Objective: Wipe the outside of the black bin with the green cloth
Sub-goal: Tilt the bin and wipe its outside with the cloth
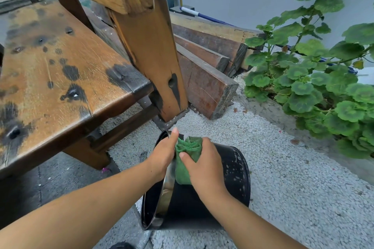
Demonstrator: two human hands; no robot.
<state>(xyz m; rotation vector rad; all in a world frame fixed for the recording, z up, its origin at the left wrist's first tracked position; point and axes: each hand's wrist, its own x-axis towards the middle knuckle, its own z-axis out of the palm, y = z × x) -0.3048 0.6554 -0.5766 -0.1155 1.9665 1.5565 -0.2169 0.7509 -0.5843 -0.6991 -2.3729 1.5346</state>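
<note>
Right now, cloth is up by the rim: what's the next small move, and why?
Probably drag the green cloth with the right hand along the black bin wall toward its base. The bin lies on its side, the left hand steadies the rim, and pale spatter still dots the wall beyond the cloth.

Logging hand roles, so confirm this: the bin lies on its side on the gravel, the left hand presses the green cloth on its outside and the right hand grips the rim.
The hands are swapped. In the head view the right hand presses the green cloth on the black bin, and the left hand grips the rim. The bin does lie sideways on gravel.
</note>
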